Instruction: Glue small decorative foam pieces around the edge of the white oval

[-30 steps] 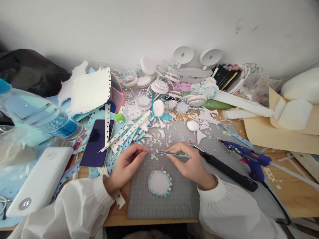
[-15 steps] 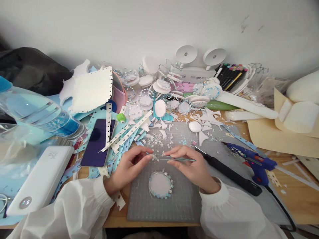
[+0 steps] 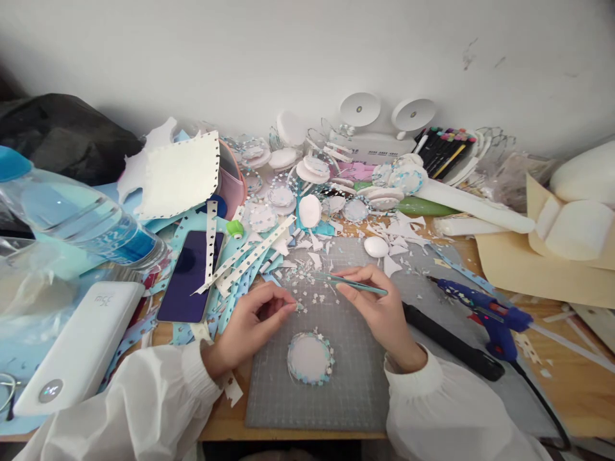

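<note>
My right hand holds a pair of teal tweezers, the tips pointing left over a scatter of tiny paper stars on the grey cutting mat. To the left, my left hand is closed, thumb and forefinger pinching a small paper star. Nearer to me on the mat lies a round white disc ringed with pale blue and white stars. A black rod-shaped tool lies beyond my right wrist.
A blue glue gun with a cord rests at the right. Phone, power bank and water bottle crowd the left side. Punched paper strips and several decorated discs fill the back, beside pens.
My right hand has moved the tweezers up and away from my left fingertips, toward the loose stars. My left hand has stayed nearly in place, still pinching.
</note>
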{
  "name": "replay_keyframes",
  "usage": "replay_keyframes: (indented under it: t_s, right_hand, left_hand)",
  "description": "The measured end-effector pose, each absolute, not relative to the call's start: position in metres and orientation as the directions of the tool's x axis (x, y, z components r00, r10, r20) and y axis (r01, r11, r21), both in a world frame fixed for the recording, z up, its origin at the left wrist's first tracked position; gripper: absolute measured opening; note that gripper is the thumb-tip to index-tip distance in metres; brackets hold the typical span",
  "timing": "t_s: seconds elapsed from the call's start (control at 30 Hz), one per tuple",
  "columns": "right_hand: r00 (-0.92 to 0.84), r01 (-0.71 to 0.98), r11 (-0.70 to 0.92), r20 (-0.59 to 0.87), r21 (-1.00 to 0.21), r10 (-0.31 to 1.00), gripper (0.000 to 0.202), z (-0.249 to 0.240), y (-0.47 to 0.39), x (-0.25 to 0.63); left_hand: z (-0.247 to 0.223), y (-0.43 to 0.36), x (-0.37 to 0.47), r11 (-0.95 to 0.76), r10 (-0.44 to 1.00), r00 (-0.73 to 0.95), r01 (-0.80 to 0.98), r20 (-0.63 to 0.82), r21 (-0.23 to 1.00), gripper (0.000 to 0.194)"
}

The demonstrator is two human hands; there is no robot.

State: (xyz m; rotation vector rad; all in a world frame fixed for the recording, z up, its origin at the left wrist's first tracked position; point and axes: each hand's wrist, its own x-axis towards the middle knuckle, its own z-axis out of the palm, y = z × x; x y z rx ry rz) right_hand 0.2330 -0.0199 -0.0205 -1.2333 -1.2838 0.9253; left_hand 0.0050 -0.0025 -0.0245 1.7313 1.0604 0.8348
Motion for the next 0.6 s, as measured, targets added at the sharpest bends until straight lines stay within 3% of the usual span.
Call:
replay_keyframes:
  t_s: [0.13,0.3,0.6]
  right_hand:
    - [0.145,0.294,0.181,0.231,-0.939,0.962,0.01,-0.025,-0.015,0.228]
    - [0.093,0.405,0.223,0.282,-0.887,0.955,0.007,-0.029,-0.008,0.219]
    - [-0.01,0.517,0.267,0.306,-0.813,0.952,0.008,-0.035,0.007,0.204]
  left_hand:
    - [-0.025,-0.002,0.005,-0.26,0.907,0.399,0.292,0.13,0.92,0.011]
    - [-0.023,-0.001,0.004,-0.267,0.909,0.392,0.283,0.144,0.921,0.023]
    - [-0.02,-0.007,0.005,-0.112,0.967,0.242,0.139,0.076,0.984,0.016]
